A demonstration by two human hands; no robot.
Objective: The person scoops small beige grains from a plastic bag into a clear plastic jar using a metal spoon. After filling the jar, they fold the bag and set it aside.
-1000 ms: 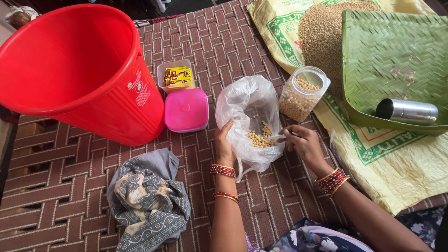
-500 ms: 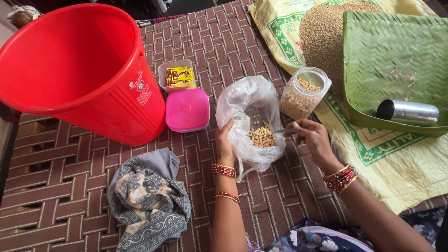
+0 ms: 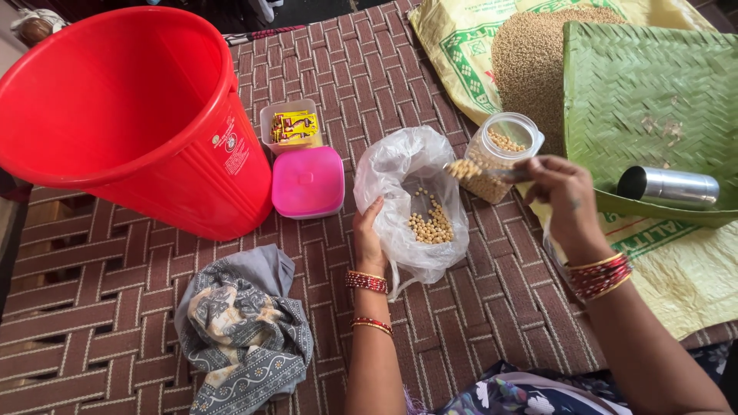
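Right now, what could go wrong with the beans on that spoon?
The spoon in the right hand looks heaped with beans and hangs at the rim of the plastic bag, so some might roll onto the woven mat. The left hand holds only one side of the floppy bag, which could sag shut.

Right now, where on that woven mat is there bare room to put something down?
Bare mat lies left of the crumpled cloth, below the red bucket. Another patch lies between the two forearms, below the plastic bag. It is crowded around the pink box, the jar and the right hand.
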